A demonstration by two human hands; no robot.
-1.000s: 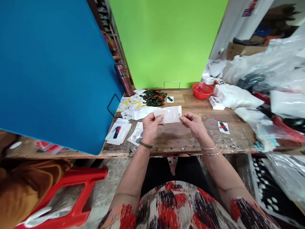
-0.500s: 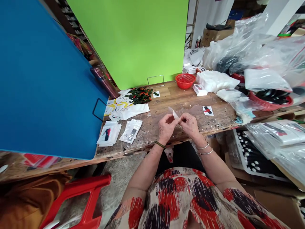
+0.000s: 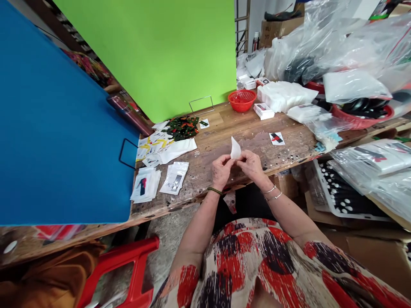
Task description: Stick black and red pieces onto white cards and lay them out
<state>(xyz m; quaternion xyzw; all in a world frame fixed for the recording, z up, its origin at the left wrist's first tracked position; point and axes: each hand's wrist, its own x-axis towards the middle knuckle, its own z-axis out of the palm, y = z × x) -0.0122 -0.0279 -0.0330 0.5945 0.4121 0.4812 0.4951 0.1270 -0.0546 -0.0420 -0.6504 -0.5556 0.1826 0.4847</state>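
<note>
Blue panel: a tall sheet (image 3: 64,119) is filling the left side, leaning over the near edge.
Red stool: a plastic frame (image 3: 146,256) is standing below the counter (image 3: 204,169).
Packet stack: white packets (image 3: 150,184), the top one showing a black-and-red piece, are lying at the counter's left end.
Clear packets: a smaller bunch (image 3: 175,177) is lying just beside that stack.
Dark pile: green and orange pieces (image 3: 183,127) are heaping up behind, near the green panel (image 3: 154,51).
Left hand: this hand (image 3: 221,171) is pinching — its grip is closed on the white slip's lower end.
White slip: the slip (image 3: 235,147) is standing up, curved, between both hands near the counter's front edge.
Red basket: it (image 3: 242,101) is sitting farther back.
Right hand: this hand (image 3: 251,167) is pinching the same lower end — grip closed.
Small card: a black-and-red marked card (image 3: 276,138) is lying flat, right of the hands.
</note>
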